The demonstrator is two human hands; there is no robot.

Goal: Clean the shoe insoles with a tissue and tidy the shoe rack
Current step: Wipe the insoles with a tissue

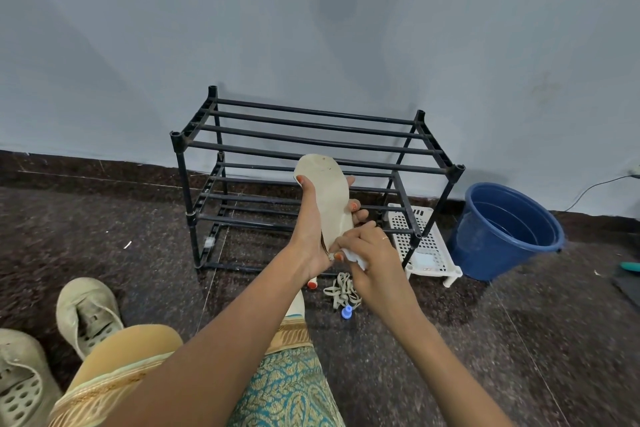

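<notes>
Head view: toe-up insole (329,198) within curled left hand (309,236), tissue (357,259) within curled right hand (375,265)

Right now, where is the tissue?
Head view, centre: the right hand grips the white tissue at the lower end of the insole, which the left hand holds up in front of the shoe rack.

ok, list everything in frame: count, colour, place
insole: 1, beige, held upright in front of the rack
tissue: 1, white, at the insole's lower end
shoe rack: 1, black, against the wall
shoes: 2, beige, floor lower left
laces: 1 bundle, beige, floor before the rack
basket: 1, white, floor by the rack's right leg
bucket: 1, blue, right of the rack
left hand: grips the insole
right hand: holds the tissue
</notes>
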